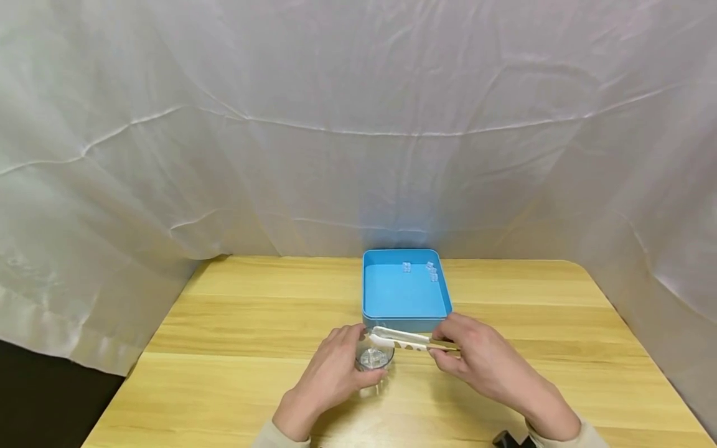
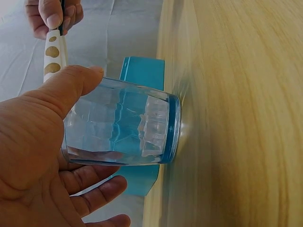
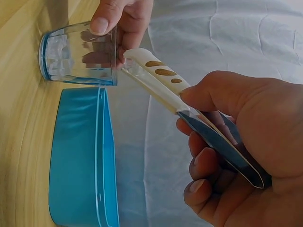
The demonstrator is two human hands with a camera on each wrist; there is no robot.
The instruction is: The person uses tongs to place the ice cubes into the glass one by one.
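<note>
A clear drinking glass (image 2: 109,127) stands on the table, with my left hand (image 1: 330,373) gripping its side, thumb on the near wall and fingers behind. Several clear cube-like pieces (image 3: 59,59) lie at the bottom of the glass. My right hand (image 1: 487,358) pinches a pair of tongs (image 3: 165,87), white with tan spots at the front and dark at the handle end. The tong tips reach the mouth of the glass, and a small clear piece (image 3: 137,71) shows between them. Behind the glass sits a blue square tray (image 1: 392,298).
Inside the tray, several clear pieces (image 1: 434,274) lie toward the right wall, and another clear piece (image 1: 406,267) near the back. Pale curtains (image 1: 414,174) hang behind the wooden table (image 1: 252,330). A black object (image 1: 506,439) shows at the bottom edge by the right wrist.
</note>
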